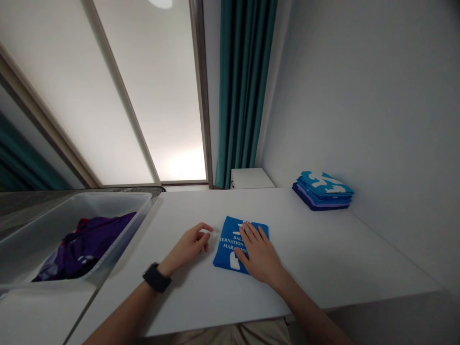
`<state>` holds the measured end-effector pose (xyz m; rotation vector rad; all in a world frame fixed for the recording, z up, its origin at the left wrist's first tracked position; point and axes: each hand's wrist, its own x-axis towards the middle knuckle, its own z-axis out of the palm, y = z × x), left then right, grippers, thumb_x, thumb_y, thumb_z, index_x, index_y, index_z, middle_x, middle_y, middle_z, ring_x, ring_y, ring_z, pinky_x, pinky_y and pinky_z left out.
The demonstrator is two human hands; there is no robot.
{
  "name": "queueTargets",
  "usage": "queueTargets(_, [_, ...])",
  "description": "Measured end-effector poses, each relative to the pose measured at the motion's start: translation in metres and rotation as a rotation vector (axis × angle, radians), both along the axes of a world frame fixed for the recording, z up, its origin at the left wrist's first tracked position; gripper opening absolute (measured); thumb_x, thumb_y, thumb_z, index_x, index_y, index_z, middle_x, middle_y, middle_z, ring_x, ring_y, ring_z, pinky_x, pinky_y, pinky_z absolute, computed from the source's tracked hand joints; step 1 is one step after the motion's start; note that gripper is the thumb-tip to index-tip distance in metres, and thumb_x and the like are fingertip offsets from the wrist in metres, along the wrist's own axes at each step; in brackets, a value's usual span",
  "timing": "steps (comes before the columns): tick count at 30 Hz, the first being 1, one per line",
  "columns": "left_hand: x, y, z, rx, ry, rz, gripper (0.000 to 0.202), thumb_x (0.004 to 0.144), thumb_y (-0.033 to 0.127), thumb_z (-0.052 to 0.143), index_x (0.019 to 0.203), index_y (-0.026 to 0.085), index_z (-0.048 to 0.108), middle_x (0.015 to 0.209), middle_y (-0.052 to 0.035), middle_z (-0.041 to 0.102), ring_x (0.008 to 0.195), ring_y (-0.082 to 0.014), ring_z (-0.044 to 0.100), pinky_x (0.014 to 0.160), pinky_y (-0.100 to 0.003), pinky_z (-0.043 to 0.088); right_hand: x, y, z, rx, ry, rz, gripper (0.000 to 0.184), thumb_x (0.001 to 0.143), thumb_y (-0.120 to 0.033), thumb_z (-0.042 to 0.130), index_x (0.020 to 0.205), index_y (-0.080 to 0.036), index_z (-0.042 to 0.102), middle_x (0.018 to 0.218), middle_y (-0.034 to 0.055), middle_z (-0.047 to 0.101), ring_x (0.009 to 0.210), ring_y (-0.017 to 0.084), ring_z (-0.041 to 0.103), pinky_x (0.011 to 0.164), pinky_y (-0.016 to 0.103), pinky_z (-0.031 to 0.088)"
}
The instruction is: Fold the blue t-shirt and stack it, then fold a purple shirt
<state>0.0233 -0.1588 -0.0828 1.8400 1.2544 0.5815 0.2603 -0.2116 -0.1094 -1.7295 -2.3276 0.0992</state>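
White table [309,249] fills most of the lower view; near edge partly blocked by the forearms. Translucent bin [108,203] at left, cut off by the frame. Purple garment [95,239] crumpled inside; its shape and the red bit behind it are hard to make out. Folded stack [323,191] at far right near the wall: light blue with white print on top, darker blues and purple below; can't count layers.

Folded blue cloth [226,249] lies flat mid-table, between bin and stack, well apart from both. Right side and part of the print are covered by the hand; "MARATHO" and "TERNATION" are readable, line ends hidden. Print reads upright from the wearer's side, tops toward the far edge. Long axis looks to run near-to-far, far end leaning slightly right.

Right hand [260,258]: palm down on the cloth, fingers spread, gripping nothing. Left hand [190,247]: just left of the cloth, fingers loosely curled, nothing held; can't tell if it touches the table. Black watch [157,278] on left wrist.
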Motion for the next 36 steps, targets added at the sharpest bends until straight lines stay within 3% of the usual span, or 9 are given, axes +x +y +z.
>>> queueTargets(4, [0.01,-0.014,0.003,-0.038,0.0,-0.121,0.034,0.091,0.046,0.042,0.108,0.018,0.054,0.059,0.0026,0.062,0.052,-0.0136,0.053,0.054,-0.024,0.04,0.001,0.001,-0.001,0.002,-0.001,-0.003,0.065,0.097,-0.053,0.028,0.148,-0.014,0.036,0.156,0.0096,0.028,0.145,0.025,0.021,0.119,0.046,0.012])
queueTargets(12, [0.014,-0.018,0.007,-0.046,0.012,-0.211,0.032,0.091,0.044,0.045,0.108,0.019,0.054,0.06,0.0035,0.06,0.054,-0.0127,0.051,0.053,-0.023,0.039,0.001,0.001,-0.003,0.011,-0.002,0.002,0.064,0.097,-0.052,0.029,0.147,-0.014,0.038,0.156,0.0097,0.028,0.145,0.025,0.022,0.119,0.045,0.012])
queueTargets(18, [0.018,-0.02,0.009,-0.093,0.034,-0.19,0.041,0.091,0.052,0.044,0.113,0.019,0.05,0.061,0.0031,0.06,0.055,-0.0139,0.054,0.053,-0.023,0.039,0.001,0.001,-0.002,-0.004,-0.018,-0.002,0.066,0.097,-0.053,0.028,0.148,-0.012,0.036,0.156,0.01,0.028,0.145,0.025,0.021,0.119,0.046,0.01])
queueTargets(24, [0.025,-0.021,0.002,-0.007,0.127,-0.138,0.04,0.088,0.052,0.048,0.114,0.022,0.05,0.06,0.0033,0.063,0.058,-0.0185,0.061,0.056,-0.025,0.041,-0.001,0.001,0.0,-0.006,-0.032,0.004,0.066,0.097,-0.053,0.027,0.148,-0.012,0.036,0.156,0.0099,0.028,0.145,0.025,0.019,0.119,0.045,0.009])
queueTargets(28, [0.025,-0.02,0.0,0.024,0.145,-0.17,0.035,0.088,0.046,0.049,0.115,0.022,0.048,0.061,0.0039,0.062,0.057,-0.018,0.06,0.055,-0.025,0.039,-0.002,0.001,0.0,-0.013,-0.016,0.001,0.066,0.097,-0.053,0.029,0.148,-0.012,0.035,0.156,0.0099,0.027,0.145,0.025,0.019,0.119,0.045,0.009])
queueTargets(36, [0.018,-0.021,0.005,-0.075,0.154,-0.264,0.034,0.092,0.045,0.043,0.118,0.022,0.044,0.056,0.0067,0.061,0.052,-0.0142,0.054,0.059,-0.025,0.041,0.012,0.005,0.0,-0.026,0.072,-0.075,0.057,0.1,-0.043,0.025,0.147,-0.014,0.039,0.155,0.0084,0.032,0.145,0.022,0.022,0.119,0.045,0.01])
